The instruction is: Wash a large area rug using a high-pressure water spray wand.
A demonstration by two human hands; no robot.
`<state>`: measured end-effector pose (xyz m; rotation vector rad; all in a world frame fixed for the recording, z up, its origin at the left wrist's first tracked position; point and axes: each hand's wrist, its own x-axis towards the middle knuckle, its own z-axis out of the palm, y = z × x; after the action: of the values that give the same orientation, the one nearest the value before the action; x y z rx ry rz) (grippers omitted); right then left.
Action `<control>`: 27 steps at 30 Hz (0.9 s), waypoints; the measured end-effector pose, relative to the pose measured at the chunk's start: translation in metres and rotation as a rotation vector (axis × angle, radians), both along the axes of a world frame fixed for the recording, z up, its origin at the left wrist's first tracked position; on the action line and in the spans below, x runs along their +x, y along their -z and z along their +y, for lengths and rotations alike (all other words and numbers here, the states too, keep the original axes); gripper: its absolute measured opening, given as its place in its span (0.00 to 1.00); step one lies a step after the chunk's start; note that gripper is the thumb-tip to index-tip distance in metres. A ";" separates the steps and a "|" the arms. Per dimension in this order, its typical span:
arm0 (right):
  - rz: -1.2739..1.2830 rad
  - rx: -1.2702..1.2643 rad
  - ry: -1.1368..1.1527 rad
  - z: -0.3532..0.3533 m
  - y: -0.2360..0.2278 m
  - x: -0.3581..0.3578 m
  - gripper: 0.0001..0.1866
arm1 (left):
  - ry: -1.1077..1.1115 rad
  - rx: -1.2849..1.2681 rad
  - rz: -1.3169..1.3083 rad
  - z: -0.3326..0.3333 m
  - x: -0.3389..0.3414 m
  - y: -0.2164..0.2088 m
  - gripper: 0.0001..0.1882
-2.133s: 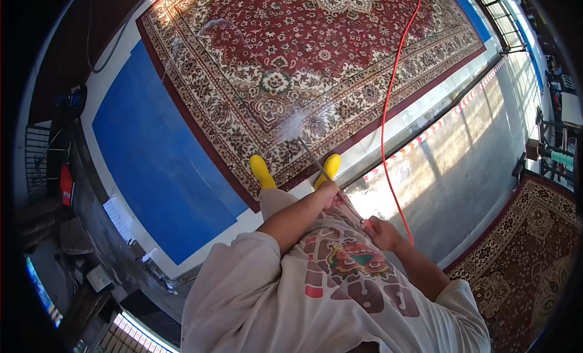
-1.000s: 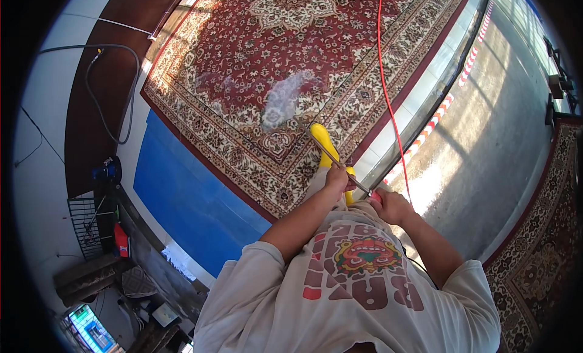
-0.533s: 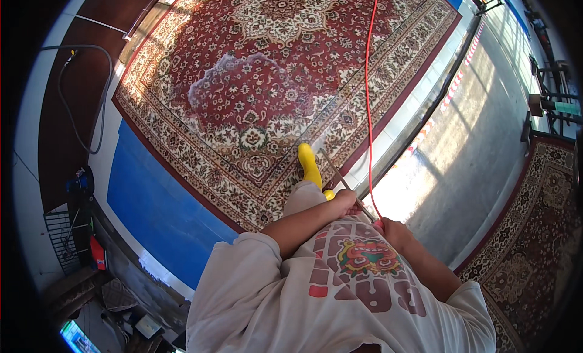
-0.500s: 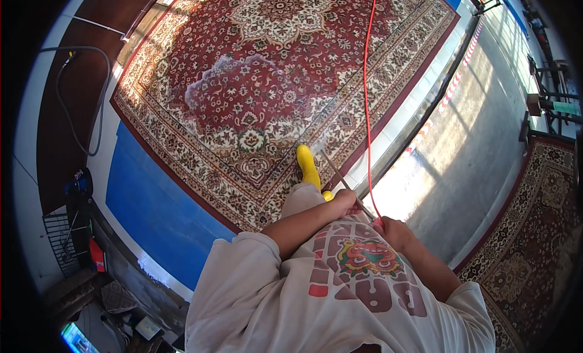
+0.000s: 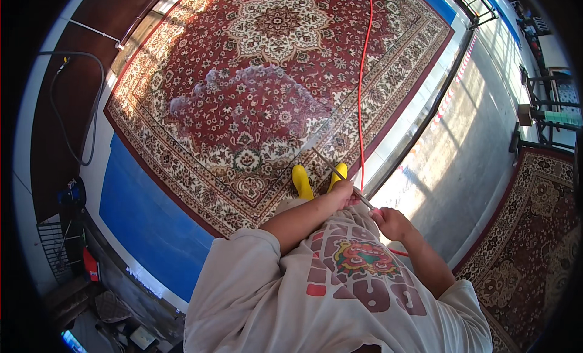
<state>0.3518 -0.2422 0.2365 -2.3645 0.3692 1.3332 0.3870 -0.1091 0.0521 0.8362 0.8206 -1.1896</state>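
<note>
My left hand [image 5: 344, 195] is wrapped round the shaft of a thin metal spray wand [image 5: 328, 164]. Behind it, at my waist, my right hand [image 5: 392, 223] is closed on the wand's rear end; the handle itself is mostly hidden by my fingers. The wand slants forward and left, and a pale fan of spray leaves its tip over the border of a red patterned carpet [image 5: 209, 119]. A ragged band of whitish foam [image 5: 243, 73] lies across the carpet's red field. My yellow rubber boots [image 5: 301, 181] stand on the carpet's near edge.
A red hose [image 5: 361, 98] runs lengthwise over the carpet toward me. Blue flooring [image 5: 143, 186] borders the carpet at left. A grey hose [image 5: 97, 104] hangs by the brown wall. Right of a dark raised edge [image 5: 425, 128] lies sunlit concrete, with another patterned carpet [image 5: 528, 231].
I have stepped up so both boots show side by side. The wand tip and spray have shifted slightly left, and the red hose now bends behind my right wrist.
</note>
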 end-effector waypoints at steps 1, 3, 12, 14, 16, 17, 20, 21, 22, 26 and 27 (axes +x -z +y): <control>-0.005 0.002 -0.002 0.000 -0.002 0.008 0.27 | -0.027 -0.061 -0.005 -0.001 0.003 0.000 0.16; -0.053 0.064 -0.021 -0.003 -0.002 0.022 0.27 | -0.039 -0.080 -0.037 0.004 0.018 -0.005 0.15; -0.303 0.280 -0.026 -0.075 0.077 0.031 0.23 | 0.105 0.195 -0.314 0.029 0.082 0.012 0.19; -0.265 0.219 0.021 -0.114 0.091 0.022 0.25 | 0.198 0.337 -0.356 0.040 0.091 0.020 0.24; -0.205 0.178 0.063 -0.156 0.101 0.011 0.27 | 0.256 0.473 -0.380 0.062 0.089 0.039 0.22; -0.199 0.156 0.088 -0.175 0.103 0.009 0.27 | 0.282 0.543 -0.391 0.075 0.086 0.052 0.21; -0.158 -0.002 0.065 -0.218 0.094 0.016 0.27 | 0.746 0.805 -0.469 0.117 0.082 0.076 0.18; -0.140 0.004 0.076 -0.228 0.088 0.024 0.27 | 0.915 0.882 -0.491 0.128 0.083 0.080 0.17; -0.145 0.018 0.059 -0.236 0.089 0.033 0.27 | 0.920 0.896 -0.491 0.142 0.083 0.087 0.17; -0.262 0.102 -0.003 -0.258 0.107 0.069 0.23 | 0.858 0.773 -0.561 0.127 0.096 0.074 0.15; -0.256 0.120 -0.016 -0.257 0.106 0.085 0.23 | 0.412 0.708 -0.386 0.104 0.111 0.052 0.15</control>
<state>0.4368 -0.4995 0.1300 -2.4011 0.1896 1.0110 0.4983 -0.0050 -0.0003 1.8240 0.7678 -1.0298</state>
